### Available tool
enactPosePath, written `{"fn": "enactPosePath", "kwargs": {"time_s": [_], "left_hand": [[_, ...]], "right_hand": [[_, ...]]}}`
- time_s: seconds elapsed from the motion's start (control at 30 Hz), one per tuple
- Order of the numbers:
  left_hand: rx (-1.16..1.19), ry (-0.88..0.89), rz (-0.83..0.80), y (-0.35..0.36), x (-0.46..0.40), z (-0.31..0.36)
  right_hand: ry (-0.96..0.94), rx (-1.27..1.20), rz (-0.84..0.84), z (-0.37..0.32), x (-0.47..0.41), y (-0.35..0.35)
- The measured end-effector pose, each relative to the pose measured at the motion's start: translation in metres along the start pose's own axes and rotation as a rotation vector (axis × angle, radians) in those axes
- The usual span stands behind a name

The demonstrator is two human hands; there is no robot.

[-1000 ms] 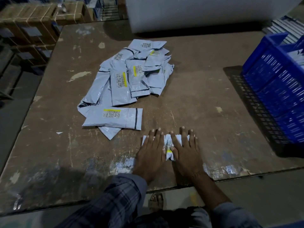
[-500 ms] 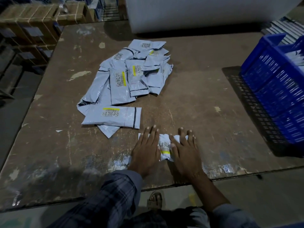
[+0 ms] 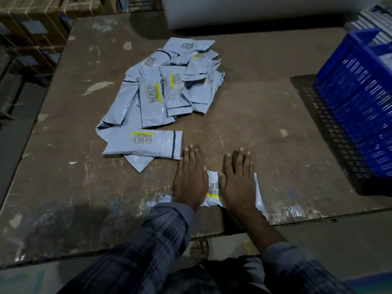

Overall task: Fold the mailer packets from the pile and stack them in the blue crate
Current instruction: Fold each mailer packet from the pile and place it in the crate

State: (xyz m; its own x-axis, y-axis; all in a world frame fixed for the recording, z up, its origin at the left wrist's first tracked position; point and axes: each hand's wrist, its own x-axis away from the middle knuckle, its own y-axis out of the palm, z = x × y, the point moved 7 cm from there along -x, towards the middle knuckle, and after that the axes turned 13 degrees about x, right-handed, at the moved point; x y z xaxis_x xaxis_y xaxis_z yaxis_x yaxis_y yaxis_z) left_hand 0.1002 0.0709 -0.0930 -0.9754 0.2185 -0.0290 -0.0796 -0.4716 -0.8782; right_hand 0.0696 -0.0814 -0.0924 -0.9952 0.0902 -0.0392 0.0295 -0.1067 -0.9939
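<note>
**Folding station: one packet under both palms, crate to the right**

Table (image 3: 254, 115): large worn brown board, scuffed and paint-flecked; carries everything listed below.

Blue crate (image 3: 358, 102): perforated plastic, at the table's right edge, well apart from the hands. Pale items show inside near its top; what they are cannot be told.

Pile (image 3: 167, 90): grey mailer packets with barcode labels and yellow strips, heaped loosely at table centre, overlapping at mixed angles. One long packet (image 3: 144, 144) lies apart at the pile's near edge, long axis left to right, its right end just beside the left hand's fingertips.

Folded packet (image 3: 213, 188): at the near edge of the table, directly in front of the person, mostly covered by the hands. Its label and yellow strip show in the gap between them, and a margin shows past the right hand.

Left hand (image 3: 189, 183): flat, fingers straight and together, pressing the packet's left part.

Right hand (image 3: 237, 183): flat likewise, palm down over the packet's right part. Neither hand grips anything; both only press.

Judgement: the crease appears to be getting flattened. The crate lies to the right of the packet, so the right hand is the nearer one to carry it across; the left sits closer to the pile for the next pick.
</note>
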Motion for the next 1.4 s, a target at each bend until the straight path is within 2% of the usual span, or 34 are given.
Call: {"fn": "enactPosePath", "kwargs": {"time_s": [0.13, 0.3, 0.43, 0.53, 0.67, 0.8, 0.9, 1.0, 1.1, 1.2, 1.33, 1.4], "left_hand": [[-0.053, -0.018, 0.013, 0.007, 0.005, 0.007], [-0.095, 0.059, -0.020, 0.015, 0.021, 0.019], [-0.109, 0.090, -0.040, 0.000, 0.000, -0.004], [-0.089, 0.071, -0.012, 0.005, 0.003, 0.010], [-0.133, 0.140, -0.073, 0.017, 0.027, 0.019], [-0.193, 0.210, -0.131, 0.000, -0.002, -0.004], [-0.111, 0.207, -0.120, -0.003, -0.006, -0.004], [0.084, 0.173, -0.102, -0.008, -0.004, -0.008], [0.139, 0.141, -0.104, -0.011, -0.010, -0.009], [0.179, 0.109, -0.072, -0.010, -0.014, -0.007], [0.261, 0.006, 0.054, -0.010, -0.017, 0.005], [0.280, -0.005, 0.126, -0.012, -0.023, 0.018]], "right_hand": [[-0.016, -0.002, 0.030, -0.002, 0.007, -0.002], [-0.032, 0.012, -0.005, -0.001, -0.019, -0.002], [-0.081, -0.038, 0.047, 0.000, 0.010, -0.002], [-0.078, -0.019, 0.036, 0.001, 0.014, -0.001], [-0.070, -0.033, 0.023, 0.001, -0.011, -0.006], [-0.125, -0.068, 0.065, 0.004, 0.021, -0.009], [-0.148, -0.082, 0.007, 0.005, 0.025, -0.006], [-0.176, -0.187, -0.020, 0.008, 0.021, 0.001], [-0.192, -0.310, 0.059, 0.016, 0.024, -0.005], [-0.128, -0.368, 0.124, 0.030, 0.023, -0.022], [-0.038, -0.300, 0.146, 0.056, 0.021, -0.044], [0.064, -0.299, 0.169, 0.082, 0.020, -0.061]]}}
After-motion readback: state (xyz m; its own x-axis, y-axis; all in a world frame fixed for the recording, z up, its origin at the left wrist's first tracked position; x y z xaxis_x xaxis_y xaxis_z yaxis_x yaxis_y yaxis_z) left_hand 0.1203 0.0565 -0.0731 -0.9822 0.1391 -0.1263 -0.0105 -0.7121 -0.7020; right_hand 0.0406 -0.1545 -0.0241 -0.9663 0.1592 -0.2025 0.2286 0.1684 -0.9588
